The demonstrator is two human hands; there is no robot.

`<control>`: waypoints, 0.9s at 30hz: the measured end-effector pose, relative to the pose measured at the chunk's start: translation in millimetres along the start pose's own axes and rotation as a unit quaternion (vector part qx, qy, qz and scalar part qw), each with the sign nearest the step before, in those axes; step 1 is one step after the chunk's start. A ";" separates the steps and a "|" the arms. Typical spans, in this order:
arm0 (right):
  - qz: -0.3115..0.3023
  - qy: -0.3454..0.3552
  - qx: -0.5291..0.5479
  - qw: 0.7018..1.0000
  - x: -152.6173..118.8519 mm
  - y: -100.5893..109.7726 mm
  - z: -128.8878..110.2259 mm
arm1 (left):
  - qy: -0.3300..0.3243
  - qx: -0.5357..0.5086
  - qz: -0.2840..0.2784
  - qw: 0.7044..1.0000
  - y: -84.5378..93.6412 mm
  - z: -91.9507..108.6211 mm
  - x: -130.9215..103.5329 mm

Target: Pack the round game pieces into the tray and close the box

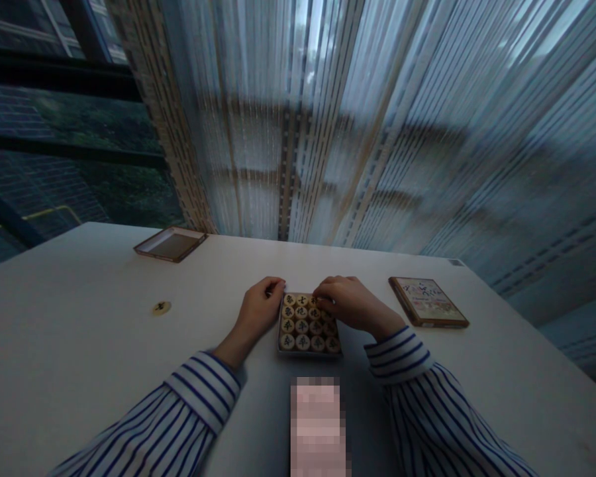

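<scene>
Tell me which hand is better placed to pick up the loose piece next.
Likely the left hand, at the box and nearer the loose piece; the right hand is farther off, its fingers over the boxed pieces.

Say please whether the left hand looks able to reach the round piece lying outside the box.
Probably yes: I see nothing in the way across the white tabletop from the left hand, beside the box, to the loose piece.

Along the table's (69,371) left edge a hand can pass, but far-edge tray (173,246) and case (430,301) near right edge are obstacles.
</scene>
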State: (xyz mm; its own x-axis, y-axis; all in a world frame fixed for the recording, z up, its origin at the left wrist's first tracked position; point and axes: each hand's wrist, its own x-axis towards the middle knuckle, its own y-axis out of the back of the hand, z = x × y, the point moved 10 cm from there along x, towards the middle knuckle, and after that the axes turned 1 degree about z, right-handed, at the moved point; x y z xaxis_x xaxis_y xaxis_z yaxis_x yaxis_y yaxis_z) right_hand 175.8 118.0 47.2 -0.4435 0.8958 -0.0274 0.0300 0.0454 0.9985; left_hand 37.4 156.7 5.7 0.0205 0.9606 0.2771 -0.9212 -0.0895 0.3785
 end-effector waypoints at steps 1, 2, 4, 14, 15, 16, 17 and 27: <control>-0.001 0.000 -0.001 1.000 0.0 0.0 -0.1 | 0.001 0.001 0.000 1.000 0.0 -0.1 -0.1; -0.001 0.000 -0.002 1.000 -0.1 0.1 -0.2 | 0.002 0.002 0.002 1.000 0.2 -0.5 -0.1; -0.002 0.001 -0.002 1.000 -0.3 0.1 -0.5 | 0.007 0.002 0.002 1.000 0.1 -1.7 -0.2; 0.028 -0.021 0.003 0.999 -2.7 7.1 6.7 | 0.003 0.011 0.001 1.000 0.7 -1.0 -0.5; 0.031 -0.023 0.004 0.999 -3.8 8.7 7.0 | 0.005 0.011 0.000 1.000 0.9 -0.8 -1.1; 0.035 -0.027 0.007 0.999 -5.3 10.2 7.8 | 0.008 0.011 -0.003 1.000 1.0 -0.8 -2.1; 0.039 -0.032 0.013 0.999 -7.7 11.4 8.9 | 0.010 0.009 -0.006 1.000 1.1 -0.4 -3.5; 0.057 -0.033 0.145 0.987 -69.4 -6.0 3.4 | 0.037 -0.020 -0.113 0.993 1.1 7.6 -52.1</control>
State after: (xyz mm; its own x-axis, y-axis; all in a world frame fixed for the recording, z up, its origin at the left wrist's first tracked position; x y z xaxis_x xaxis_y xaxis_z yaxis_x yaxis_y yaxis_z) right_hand 209.5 57.1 42.9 -0.3627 0.9291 0.0721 0.3356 0.0581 0.9402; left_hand 38.3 104.6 -1.6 0.2019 0.9718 0.1222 -0.9107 0.1403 0.3886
